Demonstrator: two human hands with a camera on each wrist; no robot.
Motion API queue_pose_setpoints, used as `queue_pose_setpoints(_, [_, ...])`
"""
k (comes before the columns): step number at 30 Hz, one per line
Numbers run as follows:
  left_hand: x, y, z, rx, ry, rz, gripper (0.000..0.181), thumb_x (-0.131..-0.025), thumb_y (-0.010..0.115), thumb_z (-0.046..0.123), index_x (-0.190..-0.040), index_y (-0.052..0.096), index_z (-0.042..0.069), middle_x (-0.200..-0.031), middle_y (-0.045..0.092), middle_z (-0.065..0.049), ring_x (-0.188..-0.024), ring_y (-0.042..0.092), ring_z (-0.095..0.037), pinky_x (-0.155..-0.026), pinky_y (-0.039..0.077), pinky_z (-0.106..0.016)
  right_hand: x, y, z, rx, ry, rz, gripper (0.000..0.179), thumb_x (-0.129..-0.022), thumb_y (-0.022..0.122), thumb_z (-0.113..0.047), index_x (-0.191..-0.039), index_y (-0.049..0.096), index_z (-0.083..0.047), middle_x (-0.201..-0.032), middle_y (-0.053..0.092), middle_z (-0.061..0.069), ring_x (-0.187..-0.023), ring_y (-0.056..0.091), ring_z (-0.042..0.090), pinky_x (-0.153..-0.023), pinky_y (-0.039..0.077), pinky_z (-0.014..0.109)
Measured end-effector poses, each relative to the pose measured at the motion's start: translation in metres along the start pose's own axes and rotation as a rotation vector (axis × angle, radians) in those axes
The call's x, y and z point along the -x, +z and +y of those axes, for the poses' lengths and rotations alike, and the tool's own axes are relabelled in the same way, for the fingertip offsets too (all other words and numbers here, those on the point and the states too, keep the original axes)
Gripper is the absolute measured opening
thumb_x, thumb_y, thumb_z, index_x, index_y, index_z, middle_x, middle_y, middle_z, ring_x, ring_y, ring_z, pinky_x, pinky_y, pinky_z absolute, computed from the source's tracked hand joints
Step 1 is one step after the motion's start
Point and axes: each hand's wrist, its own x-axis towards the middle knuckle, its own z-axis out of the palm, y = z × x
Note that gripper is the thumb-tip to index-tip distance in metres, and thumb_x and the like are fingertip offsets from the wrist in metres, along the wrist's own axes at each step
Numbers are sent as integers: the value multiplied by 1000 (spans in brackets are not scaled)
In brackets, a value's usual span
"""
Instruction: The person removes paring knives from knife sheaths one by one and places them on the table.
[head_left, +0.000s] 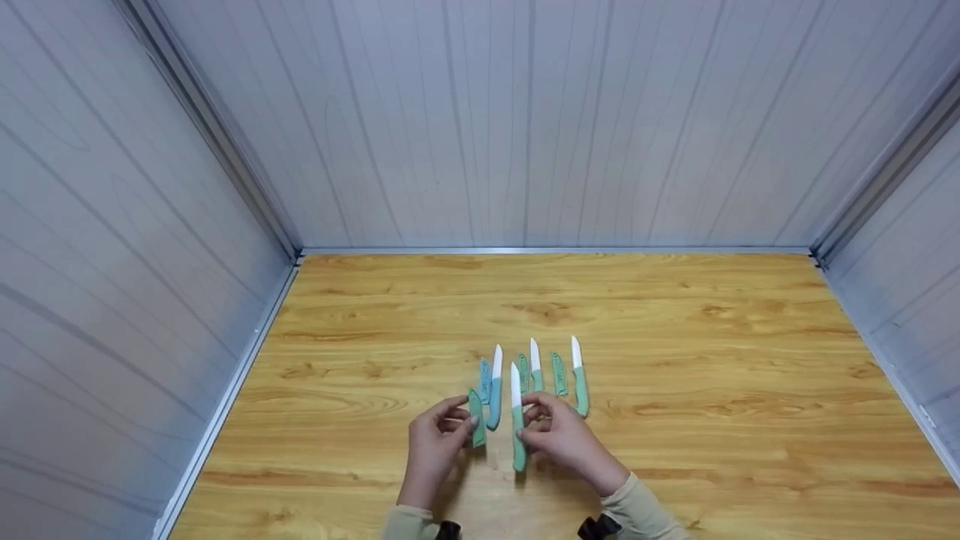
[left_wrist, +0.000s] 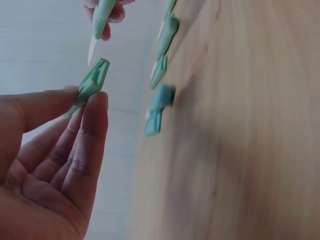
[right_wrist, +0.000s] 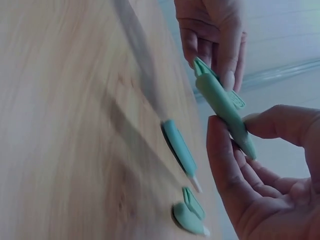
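Between thumb and fingers, my left hand (head_left: 435, 444) pinches a green knife sheath (head_left: 476, 420), its slotted open end visible in the left wrist view. My right hand (head_left: 568, 441) holds a paring knife (head_left: 518, 439) by its green handle, the white blade pointing away from me. Knife and sheath are apart, held side by side above the table. Just beyond the left hand lie a blue-handled knife (head_left: 495, 397) and a blue sheath (head_left: 485, 381). Past the right hand lie a green sheath (head_left: 523, 367) and a green-handled knife (head_left: 535, 373), the latter's handle partly hidden.
Farther right on the wood-grain table (head_left: 712, 420) lie another green sheath (head_left: 559, 375) and a green-handled knife (head_left: 581, 390) with its white blade bare. Pale panel walls (head_left: 480, 135) enclose the table at the back and both sides.
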Motion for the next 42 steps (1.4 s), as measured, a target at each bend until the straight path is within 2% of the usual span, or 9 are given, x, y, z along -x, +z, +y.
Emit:
queue_pose_setpoints(7, [-4, -15, -1, 4, 21, 26, 35, -86, 70, 2, -119, 63, -3, -93, 65, -14, -78, 65, -24, -63, 57, -34, -15, 14, 3, -11, 8, -15, 45, -83, 66, 4, -124, 47, 11, -94, 59, 16, -77, 63, 20, -64, 56, 35])
queue_pose_setpoints(12, [-8, -23, -3, -1, 33, 25, 35, -87, 68, 2, -120, 61, -6, -95, 65, -16, -79, 65, -27, -63, 57, -36, -24, 20, 3, -39, 19, -16, 43, -83, 65, 5, -121, 47, 11, -93, 58, 17, -77, 64, 24, -64, 56, 44])
queue_pose_setpoints(17, [-14, -27, -5, -66, -6, 37, 32, -87, 69, 3, -118, 64, -3, -93, 65, -12, -79, 65, -22, -66, 56, -31, -30, 23, 0, -57, 63, -4, 44, -85, 67, -1, -124, 48, 6, -97, 56, 16, -73, 63, 24, -67, 55, 49])
queue_pose_setpoints(24, [-21, -32, -10, -143, -6, 48, 30, -86, 70, 2, -114, 65, -5, -89, 66, -11, -78, 65, -21, -67, 55, -30, -45, 28, 0, -39, 113, 6, 43, -85, 69, -5, -123, 49, 3, -96, 56, 13, -73, 64, 26, -67, 56, 46])
queue_pose_setpoints(32, [-30, -40, -12, -139, -74, 29, 29, -87, 67, 2, -115, 64, -4, -88, 65, -10, -72, 63, -18, -56, 54, -33, -58, 36, 2, -18, 125, -4, 42, -83, 68, -3, -120, 50, 3, -94, 56, 14, -68, 62, 21, -65, 56, 45])
queue_pose_setpoints(42, [-48, -48, -15, -151, -143, -11, 23, -86, 68, -1, -109, 67, -4, -86, 65, -10, -72, 61, -15, -61, 53, -30, -72, 52, 1, 19, 121, 21, 41, -78, 67, 1, -116, 53, 5, -87, 59, 10, -64, 60, 17, -61, 56, 39])
